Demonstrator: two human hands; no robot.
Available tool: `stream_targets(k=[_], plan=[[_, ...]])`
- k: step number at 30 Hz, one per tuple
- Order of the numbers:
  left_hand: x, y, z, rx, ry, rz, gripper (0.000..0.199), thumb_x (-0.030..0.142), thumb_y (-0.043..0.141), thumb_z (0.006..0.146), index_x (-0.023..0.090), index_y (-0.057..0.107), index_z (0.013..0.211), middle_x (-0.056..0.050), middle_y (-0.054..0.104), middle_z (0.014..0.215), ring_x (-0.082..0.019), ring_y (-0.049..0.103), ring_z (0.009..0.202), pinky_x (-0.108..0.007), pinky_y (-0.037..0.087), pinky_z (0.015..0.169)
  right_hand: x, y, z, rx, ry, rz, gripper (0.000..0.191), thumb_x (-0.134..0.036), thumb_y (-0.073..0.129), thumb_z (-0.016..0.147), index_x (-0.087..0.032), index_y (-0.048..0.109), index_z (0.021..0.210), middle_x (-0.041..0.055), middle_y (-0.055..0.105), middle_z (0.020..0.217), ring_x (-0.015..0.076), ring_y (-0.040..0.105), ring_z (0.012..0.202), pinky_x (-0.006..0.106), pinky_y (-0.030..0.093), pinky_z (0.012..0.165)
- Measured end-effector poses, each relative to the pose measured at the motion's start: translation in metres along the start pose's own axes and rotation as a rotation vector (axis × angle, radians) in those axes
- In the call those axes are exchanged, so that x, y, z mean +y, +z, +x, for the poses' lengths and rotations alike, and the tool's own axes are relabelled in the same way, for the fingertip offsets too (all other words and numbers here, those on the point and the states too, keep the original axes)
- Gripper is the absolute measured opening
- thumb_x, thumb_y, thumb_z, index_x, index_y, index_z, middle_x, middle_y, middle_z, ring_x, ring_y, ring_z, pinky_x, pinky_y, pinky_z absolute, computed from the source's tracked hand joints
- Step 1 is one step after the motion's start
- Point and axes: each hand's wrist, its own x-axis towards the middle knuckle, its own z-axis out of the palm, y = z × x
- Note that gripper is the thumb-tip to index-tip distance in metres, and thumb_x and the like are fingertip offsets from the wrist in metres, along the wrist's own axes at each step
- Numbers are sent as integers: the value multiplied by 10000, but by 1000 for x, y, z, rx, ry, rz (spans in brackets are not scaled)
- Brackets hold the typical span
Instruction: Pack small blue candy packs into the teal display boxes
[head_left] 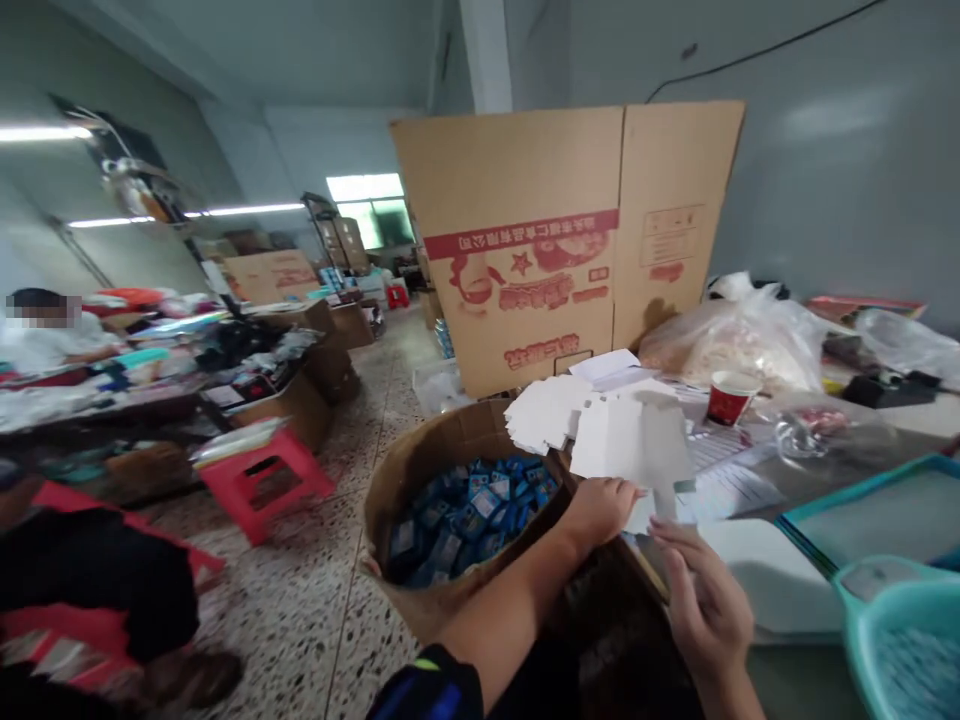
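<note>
In the head view, a white die-cut card box blank is spread out in front of me, its narrow flap pointing down. My left hand is closed at the blank's lower left edge, fingers curled. With thumb and fingers my right hand pinches the lower flap. Behind the held piece lies a stack of similar white blanks at the table's left edge. A large round cardboard bin stands left of my forearm, with many small blue boxes inside.
A tall brown carton panel stands behind the table. On the table are a red paper cup, a filled plastic bag, a blue-rimmed tray and a teal basket. A red stool and seated people are to the left.
</note>
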Motion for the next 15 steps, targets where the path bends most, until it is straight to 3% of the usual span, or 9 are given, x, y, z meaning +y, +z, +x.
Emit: stream_targets(k=[3, 5, 7, 8, 9, 12, 13, 15], plan=[[-17, -33, -8, 235, -21, -3, 356, 314, 401, 1064, 208, 707, 919, -105, 757, 795, -232, 744, 782, -387, 585, 744, 15, 35, 27, 142, 32, -59, 349, -223, 618, 946, -333, 668, 1273, 124, 666, 1315, 369, 673, 1187, 672, 571, 946], [-28, -70, -20, 548, 16, -44, 373, 335, 386, 1060, 240, 692, 868, -82, 729, 703, -213, 713, 682, -387, 570, 699, 23, 54, 47, 222, 79, -127, 625, -318, 712, 905, -337, 510, 1497, 168, 500, 1527, 410, 500, 1408, 750, 439, 1076], [-34, -114, -39, 845, 62, -88, 350, 353, 414, 1058, 252, 682, 857, -50, 700, 639, -185, 657, 579, -367, 535, 626, 24, 65, 66, 179, 34, -149, 951, -450, 807, 822, -322, 309, 1623, 192, 285, 1667, 441, 292, 1535, 786, 318, 1138], [-34, -136, -51, 916, 86, -104, 331, 368, 441, 1056, 256, 681, 858, -34, 690, 625, -172, 626, 543, -356, 517, 602, 20, 69, 73, 119, -23, -135, 1058, -503, 830, 786, -318, 242, 1647, 195, 209, 1696, 452, 230, 1555, 797, 270, 1152], [-34, -157, -65, 937, 98, -136, 329, 384, 460, 1055, 259, 677, 841, -15, 665, 595, -163, 598, 521, -347, 502, 590, 14, 72, 79, 46, -90, -106, 1103, -526, 833, 773, -322, 205, 1656, 194, 199, 1701, 456, 229, 1554, 804, 220, 1165], [-37, -206, -115, 897, 79, -272, 418, 456, 459, 1057, 254, 668, 757, 7, 605, 547, -158, 569, 524, -329, 494, 595, -22, 83, 81, -195, -276, 65, 1020, -432, 794, 812, -339, 220, 1650, 171, 420, 1609, 414, 447, 1458, 772, 166, 1202], [-39, -216, -135, 948, 42, -253, 432, 499, 480, 1043, 250, 677, 752, 8, 596, 553, -163, 573, 547, -335, 509, 630, -38, 88, 76, -276, -312, 132, 949, -373, 769, 831, -343, 266, 1636, 154, 499, 1555, 387, 516, 1409, 739, 217, 1207], [-45, -226, -178, 1189, -115, -51, 417, 594, 575, 974, 236, 708, 806, 1, 607, 618, -185, 602, 654, -368, 536, 756, -71, 101, 58, -417, -264, 238, 771, -305, 718, 864, -329, 412, 1572, 129, 591, 1472, 350, 592, 1336, 633, 386, 1167]])
